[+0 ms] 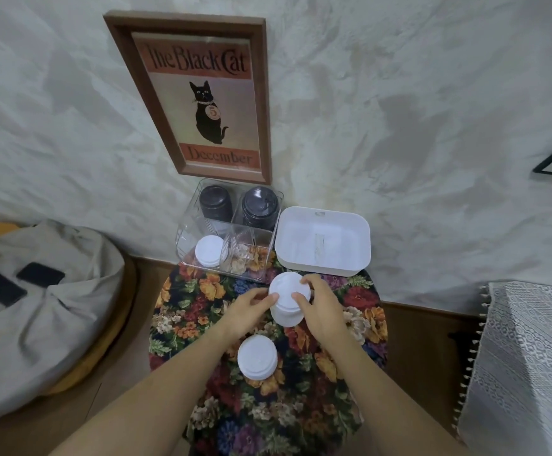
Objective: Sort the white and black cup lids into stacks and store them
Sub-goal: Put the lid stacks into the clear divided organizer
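White lid stack [289, 287], plain and round, stands mid floral surface [202, 291], left hand [248, 311] and right hand [322, 311] curled around its sides. Second white stack [257, 357] sits nearer; two black stacks [216, 203] fill the rear compartments of the clear organizer [185, 240].

The left black stack [216, 202] and right black stack [259, 207] stand in the clear box's [185, 238] rear compartments, a small white stack [209, 251] sits front-left, a tall white stack [288, 291] stands upright just before the box, and a shorter white stack [257, 357] rests nearer on the floral surface [301, 422].
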`<state>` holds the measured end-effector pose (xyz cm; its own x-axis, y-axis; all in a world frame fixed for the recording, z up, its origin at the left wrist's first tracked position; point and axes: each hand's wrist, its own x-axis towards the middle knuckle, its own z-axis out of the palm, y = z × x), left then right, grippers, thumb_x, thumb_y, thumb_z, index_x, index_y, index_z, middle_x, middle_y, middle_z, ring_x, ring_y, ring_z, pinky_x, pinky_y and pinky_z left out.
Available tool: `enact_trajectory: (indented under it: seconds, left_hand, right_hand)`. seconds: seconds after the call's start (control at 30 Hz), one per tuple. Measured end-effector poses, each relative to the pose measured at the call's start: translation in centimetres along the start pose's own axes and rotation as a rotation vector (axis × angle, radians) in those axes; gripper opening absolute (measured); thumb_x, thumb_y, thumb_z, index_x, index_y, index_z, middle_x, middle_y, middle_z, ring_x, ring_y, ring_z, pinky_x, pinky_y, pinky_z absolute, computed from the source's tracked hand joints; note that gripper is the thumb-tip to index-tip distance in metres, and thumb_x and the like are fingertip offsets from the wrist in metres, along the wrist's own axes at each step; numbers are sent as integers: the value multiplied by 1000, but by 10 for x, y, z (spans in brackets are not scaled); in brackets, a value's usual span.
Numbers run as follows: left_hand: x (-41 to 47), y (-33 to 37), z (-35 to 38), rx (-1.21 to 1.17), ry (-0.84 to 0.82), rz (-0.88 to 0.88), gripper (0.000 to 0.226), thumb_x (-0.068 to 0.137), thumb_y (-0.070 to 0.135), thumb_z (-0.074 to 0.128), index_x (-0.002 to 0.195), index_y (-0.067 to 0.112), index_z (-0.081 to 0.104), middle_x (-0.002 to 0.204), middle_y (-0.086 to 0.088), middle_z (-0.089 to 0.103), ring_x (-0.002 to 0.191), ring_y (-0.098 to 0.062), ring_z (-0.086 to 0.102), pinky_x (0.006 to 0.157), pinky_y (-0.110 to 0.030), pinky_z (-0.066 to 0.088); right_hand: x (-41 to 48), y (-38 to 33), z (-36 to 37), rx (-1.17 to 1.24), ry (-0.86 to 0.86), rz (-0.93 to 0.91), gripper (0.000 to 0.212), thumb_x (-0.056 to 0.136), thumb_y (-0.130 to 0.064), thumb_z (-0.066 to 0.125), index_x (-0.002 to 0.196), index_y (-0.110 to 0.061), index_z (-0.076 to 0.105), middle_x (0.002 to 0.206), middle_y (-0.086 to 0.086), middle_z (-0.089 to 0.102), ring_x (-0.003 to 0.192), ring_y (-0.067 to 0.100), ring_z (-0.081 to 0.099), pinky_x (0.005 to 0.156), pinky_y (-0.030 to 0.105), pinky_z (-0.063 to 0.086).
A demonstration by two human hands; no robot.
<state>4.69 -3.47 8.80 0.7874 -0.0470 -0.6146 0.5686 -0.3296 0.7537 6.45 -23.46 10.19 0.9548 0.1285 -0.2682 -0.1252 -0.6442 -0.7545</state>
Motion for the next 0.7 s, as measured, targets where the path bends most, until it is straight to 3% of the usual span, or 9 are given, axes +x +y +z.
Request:
enact_trajectory:
  seconds: [0.1,0.23,0.4,0.5,0.6,0.7]
  left_hand:
    - [7,2,-4,-178,-118,-133,69,89,65,68,147,30,53,148,4,53,129,-19,54,109,-41,48]
    - [14,-4,-13,-410,-292,-250,97,67,72,82,149,36,45,157,2,42,138,-21,49,114,-40,46]
    - [28,-8,-16,-537,-349,-296,136,50,79,88,162,34,25,168,-6,29,150,-25,36,118,-43,42]
    - [32,-10,-15,-519,-397,-312,128,61,81,80,164,33,20,172,-5,19,157,-25,24,122,-46,34]
    - [35,-13,-10,-502,-437,-304,128,63,87,72,165,35,15,173,-2,13,159,-23,15,126,-47,25]
    - [38,-14,-2,-523,-455,-278,128,60,92,70,164,39,18,173,2,16,159,-22,15,128,-52,18]
  right_hand:
    - [13,0,3,348,-17,209,41,95,-26,73,126,-21,46,126,3,57,114,23,58,90,37,51]
    - [18,4,6,712,-186,484,60,95,-35,73,145,-25,42,138,0,51,113,16,54,85,34,46]
    - [19,17,18,805,-282,535,67,94,-46,70,153,-32,42,141,-5,51,112,7,54,84,34,48]
    - [20,20,19,844,-304,584,74,93,-49,70,156,-31,36,147,-4,46,129,20,48,103,42,44]
    - [19,19,19,898,-328,588,54,95,-47,64,141,-34,40,128,-10,51,121,16,51,103,39,41]
    - [17,20,24,930,-340,600,79,76,-62,72,144,-38,39,146,-8,43,142,22,40,111,42,38]
